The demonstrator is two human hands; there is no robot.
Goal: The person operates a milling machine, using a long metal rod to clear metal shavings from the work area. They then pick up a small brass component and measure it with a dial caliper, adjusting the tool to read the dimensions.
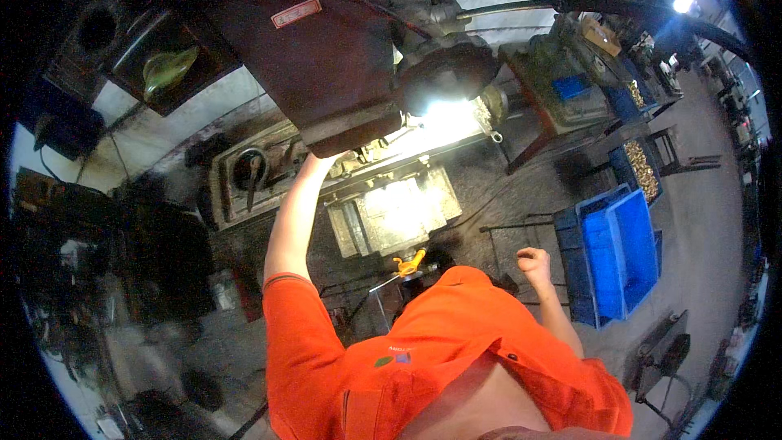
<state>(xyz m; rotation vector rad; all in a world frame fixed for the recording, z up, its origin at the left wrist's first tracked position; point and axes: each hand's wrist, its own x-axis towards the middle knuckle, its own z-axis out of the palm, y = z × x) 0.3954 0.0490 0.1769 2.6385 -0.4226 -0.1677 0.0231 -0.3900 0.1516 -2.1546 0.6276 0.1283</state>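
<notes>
nearest the body, low on the person's right side, the right hand (533, 261) is hanging in the air, curled into a loose fist and holding nothing, with the stack of blue bins (615, 253) just beside it on the outer side and well apart from the machine. ahead and to its left, a small yellow oil can (410, 262) is sitting below the vise, between the two arms. beyond that, the machine vise (393, 216) is lying with its long axis running left to right under a bright work light (444, 110). farthest out, the left hand (319, 161) is reaching up and forward, disappearing behind the lower edge of the dark machine head (326, 57) just left of the vise. whether that hand is open or gripping something i cannot tell. so the left arm is the nearer one to the vise, which is lying just to its right and a little below.
</notes>
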